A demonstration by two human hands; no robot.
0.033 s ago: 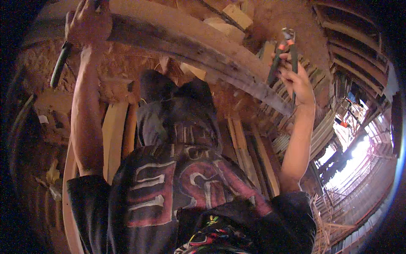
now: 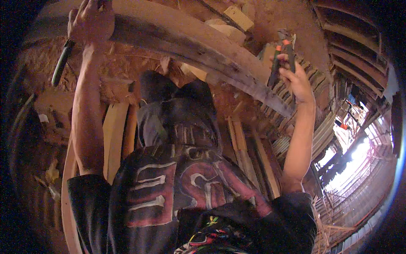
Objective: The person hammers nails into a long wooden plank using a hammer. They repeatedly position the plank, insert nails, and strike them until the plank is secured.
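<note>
In my right hand (image 2: 298,82), raised at the upper right, is a pair of pincers (image 2: 291,55) with dark green and orange handles. Their metal jaws point up, and the handles are spread somewhat apart. My left hand (image 2: 91,25) is at the top left, closed round a tool with a dark green handle (image 2: 62,63) that sticks out below the fist. The tool's working end is out of sight. A long wooden beam (image 2: 177,46) runs across in front of me, and my left hand is against its left part.
Wood blocks (image 2: 239,17) lie on the reddish ground beyond the beam. Boards (image 2: 115,139) stand on both sides of my body. Stacked slats (image 2: 313,84) are at the right, near a bright opening (image 2: 351,161). My bare foot (image 2: 165,63) shows below the beam.
The pincers have shifted slightly left, jaws turning a little. My left hand and its tool have moved slightly right along the beam.
</note>
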